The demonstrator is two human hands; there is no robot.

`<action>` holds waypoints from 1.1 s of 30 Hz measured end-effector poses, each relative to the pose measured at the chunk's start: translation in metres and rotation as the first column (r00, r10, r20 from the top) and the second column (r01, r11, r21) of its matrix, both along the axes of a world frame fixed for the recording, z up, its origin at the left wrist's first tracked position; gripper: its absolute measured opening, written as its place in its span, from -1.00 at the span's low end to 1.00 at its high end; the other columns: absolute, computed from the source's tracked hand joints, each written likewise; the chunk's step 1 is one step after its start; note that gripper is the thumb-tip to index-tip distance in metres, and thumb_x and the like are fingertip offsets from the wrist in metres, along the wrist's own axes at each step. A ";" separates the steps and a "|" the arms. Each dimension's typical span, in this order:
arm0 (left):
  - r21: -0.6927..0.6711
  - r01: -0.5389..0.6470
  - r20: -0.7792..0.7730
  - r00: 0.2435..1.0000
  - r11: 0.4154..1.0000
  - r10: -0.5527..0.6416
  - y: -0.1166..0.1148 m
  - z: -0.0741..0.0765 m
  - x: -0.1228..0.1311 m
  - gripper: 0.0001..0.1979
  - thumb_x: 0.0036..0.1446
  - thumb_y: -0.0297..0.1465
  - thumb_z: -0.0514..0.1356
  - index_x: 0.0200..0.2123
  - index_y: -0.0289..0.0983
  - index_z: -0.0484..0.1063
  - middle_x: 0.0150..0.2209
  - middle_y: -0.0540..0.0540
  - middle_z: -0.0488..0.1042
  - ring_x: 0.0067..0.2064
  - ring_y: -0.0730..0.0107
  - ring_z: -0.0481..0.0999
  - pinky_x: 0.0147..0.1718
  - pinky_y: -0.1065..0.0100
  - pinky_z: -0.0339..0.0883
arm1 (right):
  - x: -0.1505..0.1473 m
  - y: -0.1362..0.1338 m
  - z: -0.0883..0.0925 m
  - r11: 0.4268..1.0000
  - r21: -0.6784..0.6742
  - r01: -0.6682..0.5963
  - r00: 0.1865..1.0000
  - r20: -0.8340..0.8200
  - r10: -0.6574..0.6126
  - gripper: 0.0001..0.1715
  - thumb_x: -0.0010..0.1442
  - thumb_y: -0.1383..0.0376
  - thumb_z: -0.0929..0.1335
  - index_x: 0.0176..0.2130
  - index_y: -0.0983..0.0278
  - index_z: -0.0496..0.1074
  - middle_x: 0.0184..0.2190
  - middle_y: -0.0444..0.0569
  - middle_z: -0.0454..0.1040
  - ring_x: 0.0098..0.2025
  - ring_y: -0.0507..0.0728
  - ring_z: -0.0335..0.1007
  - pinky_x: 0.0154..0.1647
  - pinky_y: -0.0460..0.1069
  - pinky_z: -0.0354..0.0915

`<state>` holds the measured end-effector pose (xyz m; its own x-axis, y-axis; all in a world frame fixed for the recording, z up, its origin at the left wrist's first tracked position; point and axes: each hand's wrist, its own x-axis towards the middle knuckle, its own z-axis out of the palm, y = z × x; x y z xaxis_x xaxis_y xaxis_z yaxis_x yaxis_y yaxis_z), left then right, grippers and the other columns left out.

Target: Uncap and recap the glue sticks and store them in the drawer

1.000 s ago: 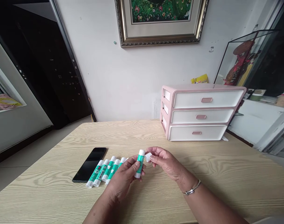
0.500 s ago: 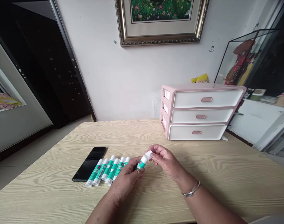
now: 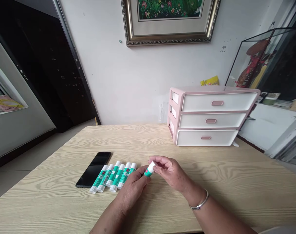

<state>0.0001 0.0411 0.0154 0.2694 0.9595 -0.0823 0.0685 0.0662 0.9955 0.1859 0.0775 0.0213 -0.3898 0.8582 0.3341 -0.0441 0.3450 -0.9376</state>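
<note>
Presently, a white-and-green glue stick [image 3: 150, 169] is grasped between clenched fingers of the right hand [image 3: 171, 172] and the left hand [image 3: 132, 186], above a pale wooden bench [image 3: 211, 198], just beside a row of matching glue sticks [image 3: 114, 177] lying by a black smartphone [image 3: 93, 169].

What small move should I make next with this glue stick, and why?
Probably press the white plastic cap fully onto the green-and-white glue stick with your right hand, your left hand steadying it: right fingertips touch the cap, and its seating cannot be told.
</note>
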 end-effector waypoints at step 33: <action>0.062 -0.048 0.462 0.887 0.997 0.014 0.005 -0.010 -0.003 -0.50 0.20 -0.09 0.00 -0.65 -0.29 0.31 -0.69 0.05 0.13 -0.67 0.56 0.06 -0.68 0.44 -0.19 | -0.006 -0.010 -0.013 0.910 0.397 0.121 0.919 0.302 -0.254 -0.49 0.36 0.24 0.29 0.26 0.17 0.19 -0.21 -0.08 0.56 -0.32 0.04 0.44 -0.22 -0.04 0.36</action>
<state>-0.0025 0.0458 0.0058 0.2304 0.9667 0.1112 -0.3999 -0.0101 0.9165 0.1802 0.0678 0.0085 -0.3794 0.7704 0.5123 0.3533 0.6324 -0.6894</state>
